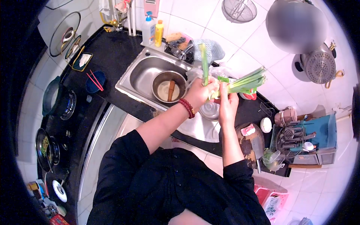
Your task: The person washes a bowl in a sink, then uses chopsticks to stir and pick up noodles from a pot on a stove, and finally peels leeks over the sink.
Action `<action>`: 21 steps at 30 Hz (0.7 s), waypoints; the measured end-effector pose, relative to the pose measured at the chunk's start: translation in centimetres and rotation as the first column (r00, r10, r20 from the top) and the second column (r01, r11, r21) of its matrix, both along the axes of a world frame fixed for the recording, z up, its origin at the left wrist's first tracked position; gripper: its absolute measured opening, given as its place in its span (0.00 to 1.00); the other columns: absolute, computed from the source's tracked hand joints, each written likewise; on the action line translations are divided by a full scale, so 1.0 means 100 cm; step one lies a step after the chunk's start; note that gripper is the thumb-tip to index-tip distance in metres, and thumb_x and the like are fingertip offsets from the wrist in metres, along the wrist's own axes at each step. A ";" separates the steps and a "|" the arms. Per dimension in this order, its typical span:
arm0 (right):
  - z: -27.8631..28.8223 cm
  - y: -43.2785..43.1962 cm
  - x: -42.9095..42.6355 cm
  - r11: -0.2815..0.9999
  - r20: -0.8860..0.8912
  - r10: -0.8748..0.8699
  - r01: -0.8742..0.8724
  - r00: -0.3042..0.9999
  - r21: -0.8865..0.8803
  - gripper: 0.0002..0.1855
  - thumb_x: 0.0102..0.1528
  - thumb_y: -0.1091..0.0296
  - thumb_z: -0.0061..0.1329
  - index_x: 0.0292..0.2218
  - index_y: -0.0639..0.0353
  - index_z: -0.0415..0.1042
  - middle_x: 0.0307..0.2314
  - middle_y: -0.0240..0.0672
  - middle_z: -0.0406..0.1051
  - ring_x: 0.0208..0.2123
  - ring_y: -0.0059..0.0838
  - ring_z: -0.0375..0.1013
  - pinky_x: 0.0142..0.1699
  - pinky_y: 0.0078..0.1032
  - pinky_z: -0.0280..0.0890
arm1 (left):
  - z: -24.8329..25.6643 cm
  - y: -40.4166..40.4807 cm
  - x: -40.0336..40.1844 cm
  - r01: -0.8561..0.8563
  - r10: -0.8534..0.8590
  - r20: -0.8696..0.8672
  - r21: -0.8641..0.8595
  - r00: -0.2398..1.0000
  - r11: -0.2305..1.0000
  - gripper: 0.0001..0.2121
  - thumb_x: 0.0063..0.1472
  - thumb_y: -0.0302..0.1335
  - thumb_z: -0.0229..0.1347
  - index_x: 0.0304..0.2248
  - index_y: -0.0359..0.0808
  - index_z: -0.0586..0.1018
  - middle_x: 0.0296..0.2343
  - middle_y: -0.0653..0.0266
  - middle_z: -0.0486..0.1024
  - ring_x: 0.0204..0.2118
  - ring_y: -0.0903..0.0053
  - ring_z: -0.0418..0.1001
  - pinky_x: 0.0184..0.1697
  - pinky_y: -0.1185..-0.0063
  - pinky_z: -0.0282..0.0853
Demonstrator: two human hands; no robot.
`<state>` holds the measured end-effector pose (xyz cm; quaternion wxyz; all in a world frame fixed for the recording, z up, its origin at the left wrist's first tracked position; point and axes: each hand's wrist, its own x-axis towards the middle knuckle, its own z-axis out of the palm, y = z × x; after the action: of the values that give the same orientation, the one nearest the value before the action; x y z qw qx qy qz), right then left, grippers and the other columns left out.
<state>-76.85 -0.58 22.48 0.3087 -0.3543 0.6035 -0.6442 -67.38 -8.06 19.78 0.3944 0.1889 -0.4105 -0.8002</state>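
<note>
Near the sink's right side, my left hand [204,88], with a red bead bracelet [187,108] at its wrist, grips a green leaf stalk [204,62] that points away from me. Close beside it, my right hand [228,105] is closed on a bunch of scallion or leek greens [249,81], whose cut-looking ends fan out to the right. Pale stem shows between both hands, partly hidden by fingers. Left of my hands, a metal pot [161,95] with a wooden-handled tool [171,90] in it stands in the steel sink [142,69].
Right of me are a round chopping board [242,132], a cleaver [257,147] and a utensil rack [289,137]. Bottles [159,33] stand behind the sink. Along the left counter are a wok [43,149], a blue bowl [94,87] with red chopsticks [95,81], and burners [69,105].
</note>
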 end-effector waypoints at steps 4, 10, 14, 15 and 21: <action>0.004 0.002 -0.010 0.999 -0.016 0.051 -0.051 0.999 -0.009 0.15 0.60 0.63 0.48 0.45 0.61 0.72 0.33 0.29 0.70 0.32 0.17 0.70 0.33 0.17 0.69 | -0.011 -0.011 0.009 -0.082 0.083 0.003 0.230 0.997 0.970 0.06 0.62 0.26 0.51 0.36 0.35 0.76 0.33 0.66 0.76 0.34 0.79 0.75 0.36 0.81 0.70; 0.007 0.014 -0.011 0.986 0.013 0.017 -0.015 1.000 -0.167 0.13 0.58 0.68 0.49 0.44 0.65 0.71 0.35 0.34 0.70 0.34 0.22 0.72 0.35 0.19 0.72 | -0.020 -0.031 0.025 -0.189 0.144 0.189 0.249 0.971 0.950 0.08 0.62 0.30 0.51 0.38 0.36 0.75 0.33 0.68 0.75 0.34 0.77 0.75 0.37 0.77 0.72; 0.009 0.015 -0.020 0.987 0.026 0.003 0.001 1.000 -0.163 0.11 0.58 0.70 0.49 0.40 0.67 0.71 0.34 0.36 0.71 0.33 0.25 0.73 0.34 0.21 0.74 | -0.014 -0.020 0.029 -0.029 0.393 0.454 -0.624 0.799 0.781 0.13 0.58 0.38 0.57 0.32 0.35 0.74 0.27 0.63 0.76 0.31 0.71 0.77 0.34 0.75 0.70; 0.012 0.016 -0.022 0.987 0.023 0.006 -0.002 1.000 -0.161 0.11 0.58 0.70 0.49 0.40 0.67 0.71 0.34 0.36 0.71 0.33 0.25 0.73 0.34 0.21 0.74 | -0.016 -0.021 0.034 -0.034 0.395 0.453 -0.623 0.799 0.782 0.13 0.58 0.38 0.57 0.32 0.35 0.74 0.27 0.63 0.76 0.31 0.71 0.77 0.34 0.75 0.70; 0.029 0.026 -0.062 0.975 0.064 -0.120 0.130 0.991 -0.182 0.16 0.59 0.67 0.48 0.46 0.67 0.68 0.39 0.38 0.70 0.38 0.26 0.72 0.34 0.23 0.75 | -0.089 -0.060 0.096 0.212 0.727 0.386 -0.922 0.568 0.324 0.12 0.54 0.32 0.59 0.36 0.37 0.77 0.29 0.49 0.76 0.34 0.55 0.75 0.38 0.65 0.71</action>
<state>-83.01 1.98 25.39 0.2492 -0.3258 0.5535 -0.7248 -57.75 -14.04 10.92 0.3511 0.3309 -0.8583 -0.1747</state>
